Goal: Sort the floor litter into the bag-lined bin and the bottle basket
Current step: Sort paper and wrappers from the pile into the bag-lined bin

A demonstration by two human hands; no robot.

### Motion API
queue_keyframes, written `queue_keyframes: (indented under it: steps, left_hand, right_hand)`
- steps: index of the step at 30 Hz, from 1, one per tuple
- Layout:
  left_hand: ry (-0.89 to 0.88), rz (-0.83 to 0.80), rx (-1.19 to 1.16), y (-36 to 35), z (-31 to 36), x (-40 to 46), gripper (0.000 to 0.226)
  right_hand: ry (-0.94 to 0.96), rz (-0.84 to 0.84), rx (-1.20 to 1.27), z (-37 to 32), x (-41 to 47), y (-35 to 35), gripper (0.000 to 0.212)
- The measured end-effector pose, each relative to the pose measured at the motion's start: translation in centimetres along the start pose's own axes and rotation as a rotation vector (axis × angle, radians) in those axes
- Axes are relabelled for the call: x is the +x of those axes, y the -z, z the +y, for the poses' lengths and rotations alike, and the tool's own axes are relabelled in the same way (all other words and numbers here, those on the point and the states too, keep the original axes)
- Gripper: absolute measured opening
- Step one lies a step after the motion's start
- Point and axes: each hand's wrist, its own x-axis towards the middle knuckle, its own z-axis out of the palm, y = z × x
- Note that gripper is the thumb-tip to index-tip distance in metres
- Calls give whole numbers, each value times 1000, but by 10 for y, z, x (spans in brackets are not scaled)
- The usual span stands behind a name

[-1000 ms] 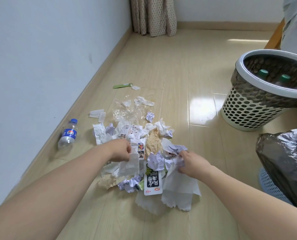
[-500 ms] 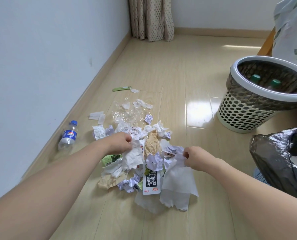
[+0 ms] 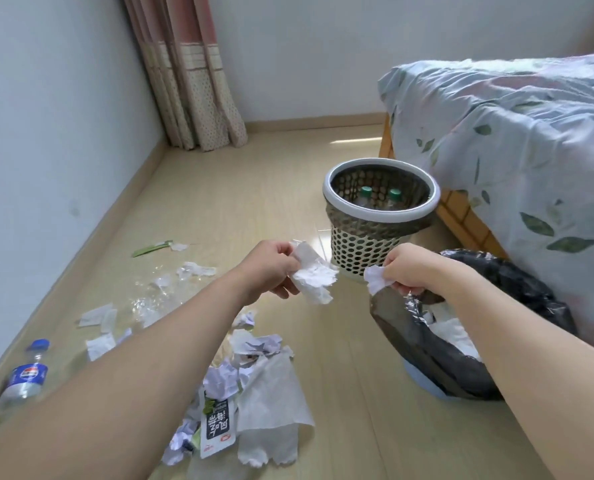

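My left hand [image 3: 269,271] grips a crumpled white paper [image 3: 312,277] in the air, above the floor. My right hand [image 3: 409,268] pinches a smaller white paper scrap [image 3: 375,278] just over the near rim of the bin lined with a black bag [image 3: 496,327], which holds white paper. Behind the hands stands the perforated bottle basket [image 3: 364,244] with two green-capped bottles [image 3: 366,194] inside. The litter pile [image 3: 254,382] of tissues, wrappers and paper balls lies on the floor below my left forearm. A blue-capped Pepsi bottle [image 3: 23,375] lies by the left wall.
A bed with a leaf-print cover [image 3: 513,150] fills the right side, close behind the bin and basket. Clear plastic film [image 3: 160,292], paper scraps and a green wrapper [image 3: 150,249] are strewn along the left wall. A curtain [image 3: 191,81] hangs in the far corner.
Both hands rose from the pile with paper and swung right toward the black-bagged bin. The view tilted up and right, showing the bed.
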Motion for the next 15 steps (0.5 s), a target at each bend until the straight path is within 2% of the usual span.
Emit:
queue_keyframes:
  steps: [3,6,9,15]
  left_hand:
    - [-70,-18,-14,-49,38,16,25]
    - [-137,-39,8,-103,69,28,22]
    - [-138,-66,68,-162,84,40,23]
    - [-64,-139,273,-231,81,51,14]
  right_hand:
    - [-112,90,62,55,0,32,20]
    - [-197,131,103,102,-9,53,11]
    - [-285,147,132,142,-17,60,17]
    - [-253,140,172,166,-22,58,22]
